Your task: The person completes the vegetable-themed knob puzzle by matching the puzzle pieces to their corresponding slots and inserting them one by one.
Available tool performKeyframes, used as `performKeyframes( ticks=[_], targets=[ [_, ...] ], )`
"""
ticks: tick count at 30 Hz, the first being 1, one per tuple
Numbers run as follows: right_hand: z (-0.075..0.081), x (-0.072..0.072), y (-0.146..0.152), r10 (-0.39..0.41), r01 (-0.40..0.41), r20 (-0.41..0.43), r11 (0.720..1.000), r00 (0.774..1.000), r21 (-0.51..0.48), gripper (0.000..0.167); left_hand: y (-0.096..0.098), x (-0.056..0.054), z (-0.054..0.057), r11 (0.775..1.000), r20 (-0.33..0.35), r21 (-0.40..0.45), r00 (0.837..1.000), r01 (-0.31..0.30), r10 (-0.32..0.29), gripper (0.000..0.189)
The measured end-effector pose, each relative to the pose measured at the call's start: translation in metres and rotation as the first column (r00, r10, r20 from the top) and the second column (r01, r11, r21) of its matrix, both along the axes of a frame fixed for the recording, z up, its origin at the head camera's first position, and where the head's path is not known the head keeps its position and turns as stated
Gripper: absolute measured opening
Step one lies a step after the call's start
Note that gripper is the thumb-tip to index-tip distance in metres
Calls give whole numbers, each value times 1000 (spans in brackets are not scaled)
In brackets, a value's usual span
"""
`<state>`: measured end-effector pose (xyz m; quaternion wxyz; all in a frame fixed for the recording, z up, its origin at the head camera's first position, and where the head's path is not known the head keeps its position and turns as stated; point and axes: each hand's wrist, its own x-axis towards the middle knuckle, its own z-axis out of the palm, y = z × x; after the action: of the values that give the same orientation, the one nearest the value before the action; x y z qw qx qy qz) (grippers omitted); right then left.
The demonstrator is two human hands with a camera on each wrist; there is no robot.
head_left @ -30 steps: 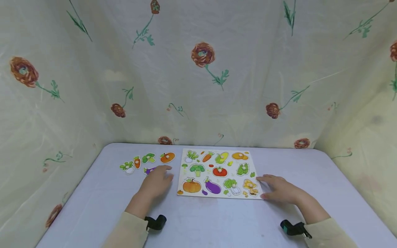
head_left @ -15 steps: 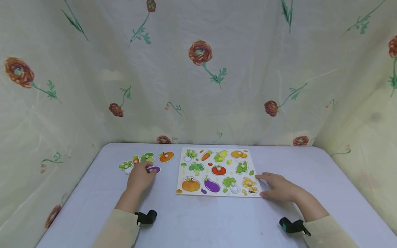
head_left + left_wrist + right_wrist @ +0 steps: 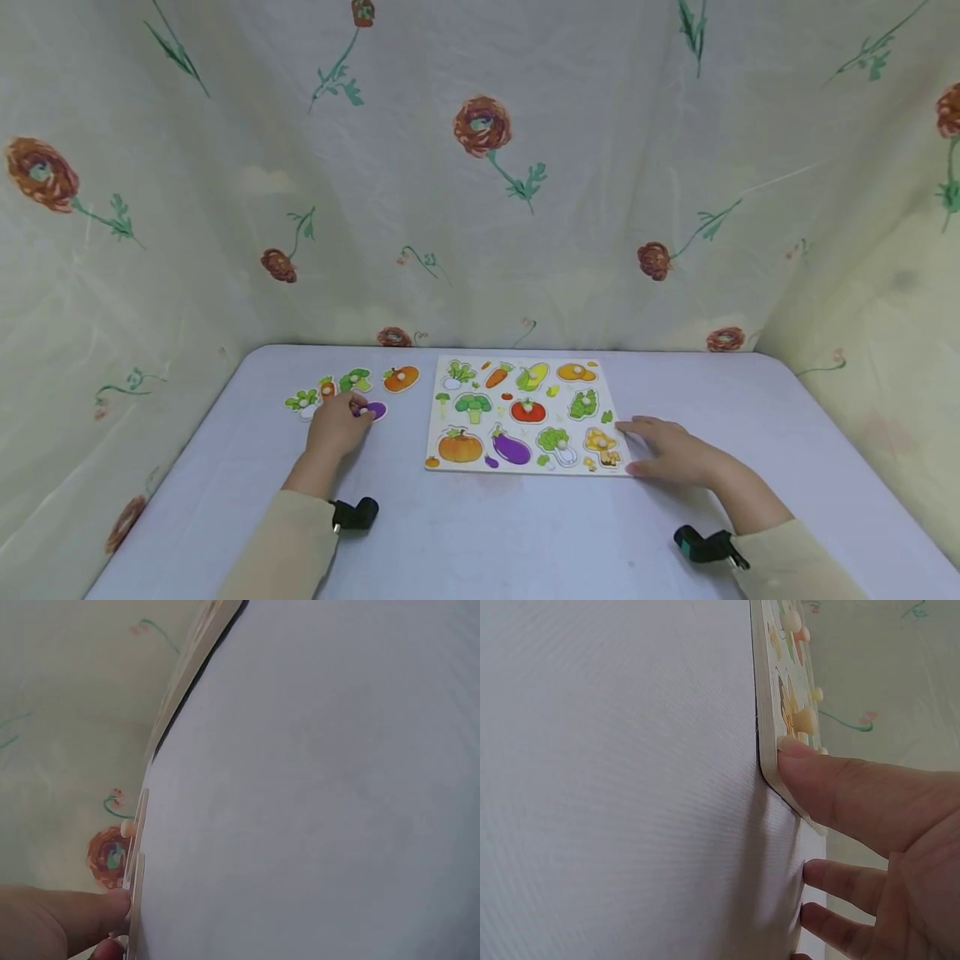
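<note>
In the head view my left hand [image 3: 337,427] pinches the knob of the eggplant puzzle piece [image 3: 376,410] at the left of the table. The left wrist view shows thumb and finger together just over a thin flat piece [image 3: 139,874]. My fingers cover part of the eggplant. My right hand [image 3: 675,454] lies at the right edge of the vegetable puzzle board [image 3: 558,408], fingers spread. In the right wrist view the thumb [image 3: 817,784] touches the board's corner, and other fingertips rest on the tabletop.
Around my left hand lie a radish piece [image 3: 302,402], a carrot piece [image 3: 327,386], a broccoli piece [image 3: 356,380] and a pumpkin piece [image 3: 402,379]. Several knobbed pieces sit in the board. A floral curtain [image 3: 585,275] hangs behind the white table [image 3: 517,533].
My left hand has moved left from beside the board to the eggplant piece and pinched its knob. The right hand has stayed at the board's edge.
</note>
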<state>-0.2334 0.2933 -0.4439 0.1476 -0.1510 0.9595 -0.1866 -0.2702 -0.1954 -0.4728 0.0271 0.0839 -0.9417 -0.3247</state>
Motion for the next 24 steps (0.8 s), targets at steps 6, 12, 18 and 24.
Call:
performKeyframes(
  ticks=[6,12,18,24],
  targets=[
    [-2,0,1,-5,5,2,1000,1000,-8,70,-1,-4,-1,1000,34,23,999,-1,0,14],
    [-4,-1,2,-11,11,8,1000,1000,-11,71,0,-1,0,999,24,35,1000,15,-15,11],
    [-4,-1,3,2,-3,-8,1000,1000,-9,71,2,1,3,999,5,29,999,44,-44,8],
    [-5,0,3,0,0,-2,1000,1000,-13,72,6,3,6,997,13,30,997,75,-75,11]
  ],
)
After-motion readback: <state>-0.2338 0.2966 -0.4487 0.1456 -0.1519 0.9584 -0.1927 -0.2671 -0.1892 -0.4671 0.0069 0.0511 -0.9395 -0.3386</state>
